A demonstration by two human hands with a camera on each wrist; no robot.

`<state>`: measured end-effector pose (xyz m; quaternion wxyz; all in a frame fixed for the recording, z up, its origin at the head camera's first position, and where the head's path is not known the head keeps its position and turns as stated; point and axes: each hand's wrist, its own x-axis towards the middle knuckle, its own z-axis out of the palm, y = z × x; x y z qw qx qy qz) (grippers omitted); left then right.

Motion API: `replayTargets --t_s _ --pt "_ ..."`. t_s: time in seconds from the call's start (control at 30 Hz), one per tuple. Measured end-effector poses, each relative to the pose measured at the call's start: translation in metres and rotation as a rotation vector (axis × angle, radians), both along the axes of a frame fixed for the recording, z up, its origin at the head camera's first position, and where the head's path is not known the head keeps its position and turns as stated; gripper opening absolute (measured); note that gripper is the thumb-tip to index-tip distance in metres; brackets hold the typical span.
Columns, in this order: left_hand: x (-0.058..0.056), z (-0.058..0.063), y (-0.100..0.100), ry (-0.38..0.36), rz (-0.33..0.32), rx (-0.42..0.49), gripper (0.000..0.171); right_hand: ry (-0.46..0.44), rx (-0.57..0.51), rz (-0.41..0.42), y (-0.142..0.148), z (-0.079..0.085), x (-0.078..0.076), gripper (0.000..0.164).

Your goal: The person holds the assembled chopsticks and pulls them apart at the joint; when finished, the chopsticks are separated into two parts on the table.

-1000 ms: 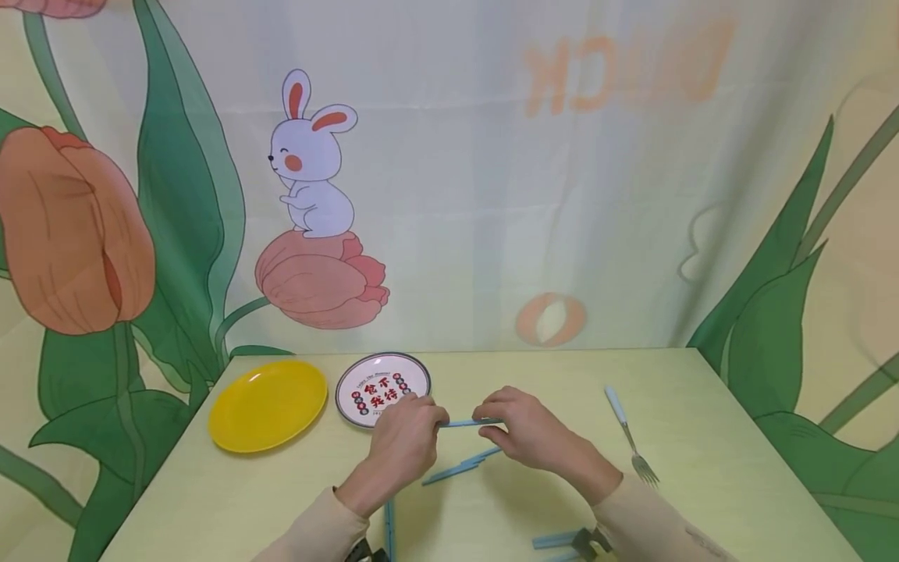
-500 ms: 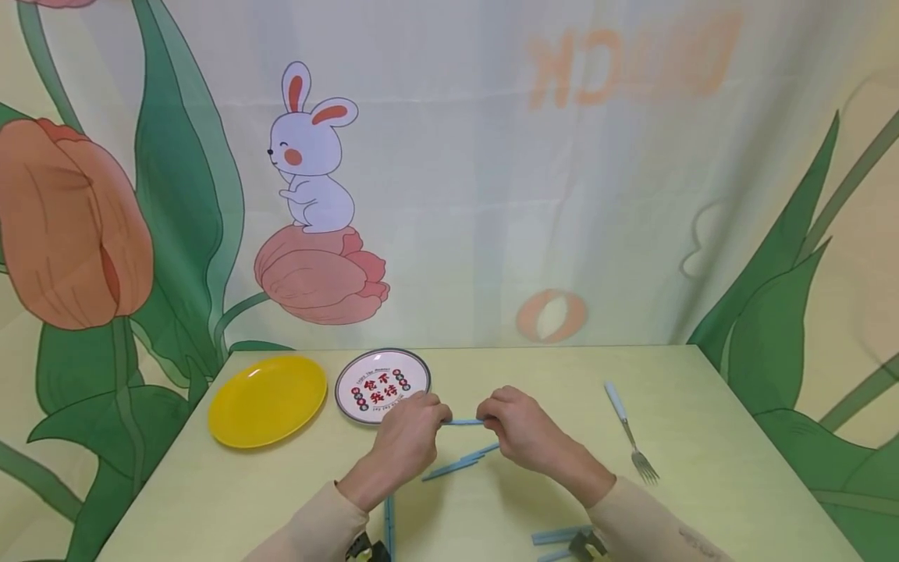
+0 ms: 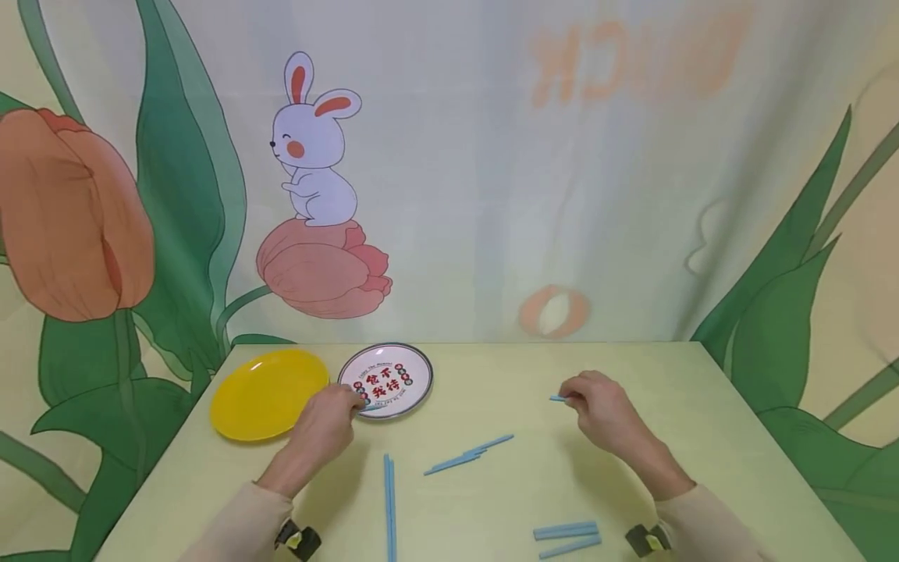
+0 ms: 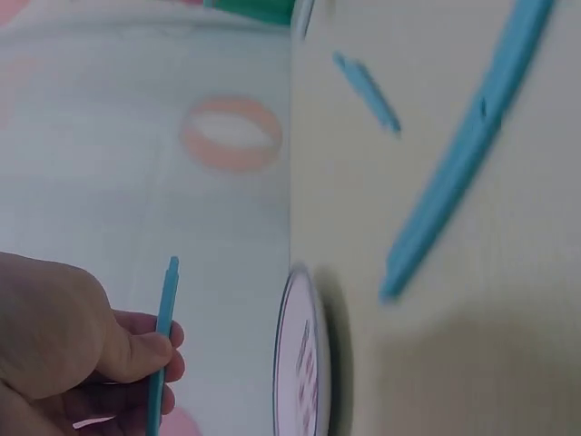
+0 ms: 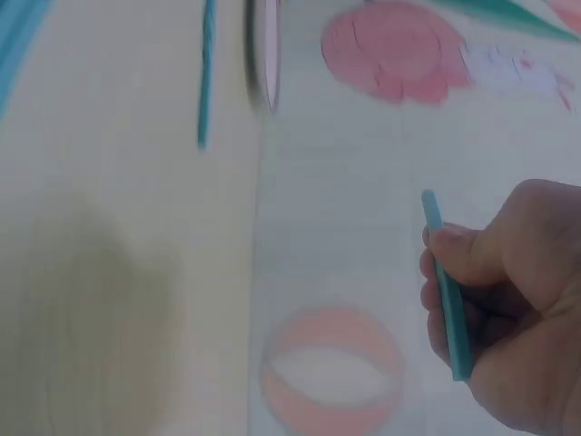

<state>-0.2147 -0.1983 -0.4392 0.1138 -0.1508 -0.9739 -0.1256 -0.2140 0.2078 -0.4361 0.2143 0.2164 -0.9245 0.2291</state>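
My left hand (image 3: 323, 425) pinches a light blue chopstick piece (image 4: 168, 304) between thumb and fingers, in front of the white plate (image 3: 419, 390). A narrow stub shows at that piece's upper end in the left wrist view. Over the right side of the table, my right hand (image 3: 605, 406) grips another blue chopstick piece (image 5: 453, 318), its lower end reaching down past the curled fingers. Between the hands, several blue sticks (image 3: 469, 455) lie staggered in a slanting row on the table.
A yellow plate (image 3: 263, 398) lies at the far left beside the white one. Two long blue sticks (image 3: 390, 507) lie side by side near the front, and several short ones (image 3: 565, 532) lie front right. A patterned curtain (image 3: 456, 195) hangs behind the table.
The hands have moved apart, each with a piece of the blue chopstick both held before. The left went left, the right went right, and the right hand and forearm now cover the fork.
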Motion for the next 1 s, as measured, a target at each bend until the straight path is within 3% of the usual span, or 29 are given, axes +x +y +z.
replayTargets --t_s 0.13,0.27,0.4,0.53,0.73,1.0 --pt "-0.001 -0.002 0.015 0.033 -0.098 0.046 0.014 -0.02 0.023 0.119 -0.008 -0.004 0.001 0.013" --pt "0.002 -0.003 0.023 0.07 -0.068 0.072 0.013 0.014 0.001 0.093 -0.011 -0.005 0.005 0.019" --pt "0.0 -0.004 0.026 0.101 -0.113 0.108 0.014 -0.028 0.0 0.102 -0.013 -0.003 0.008 0.019" --pt "-0.002 -0.004 0.029 0.087 -0.14 0.133 0.014 -0.04 0.014 0.122 -0.014 -0.002 0.009 0.018" --pt "-0.003 -0.003 0.033 0.048 -0.129 0.131 0.012 -0.03 0.011 0.127 -0.013 -0.004 0.009 0.023" --pt "-0.005 -0.002 0.038 0.077 -0.158 0.141 0.011 -0.045 0.013 0.138 -0.011 -0.004 0.014 0.019"
